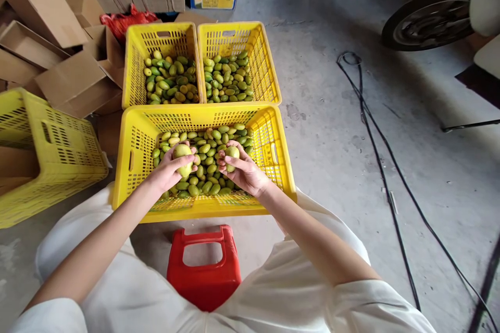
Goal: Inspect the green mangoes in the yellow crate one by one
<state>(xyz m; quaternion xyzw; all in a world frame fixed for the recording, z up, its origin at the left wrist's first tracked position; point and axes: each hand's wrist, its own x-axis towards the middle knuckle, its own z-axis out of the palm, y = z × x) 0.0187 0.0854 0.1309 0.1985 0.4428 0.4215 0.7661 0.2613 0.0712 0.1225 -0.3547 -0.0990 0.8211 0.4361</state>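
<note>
My left hand [172,165] is closed around yellowish-green oval fruits [182,151], apparently two, one above the other. In my right hand [247,173], the fingers and thumb grip a similar green fruit [232,152]. Both hands are held over the near yellow crate [205,213], a little apart from each other. Many loose green oval fruits [214,189] cover the bottom of that crate, and the hands hide some of them.
Behind stand two more yellow crates [277,83] with green and yellowish fruits. Another yellow crate [70,138] and cardboard boxes [74,80] lie left. A red stool [203,283] is between my legs. Black cable [394,158] and a wheel [429,18] are at right.
</note>
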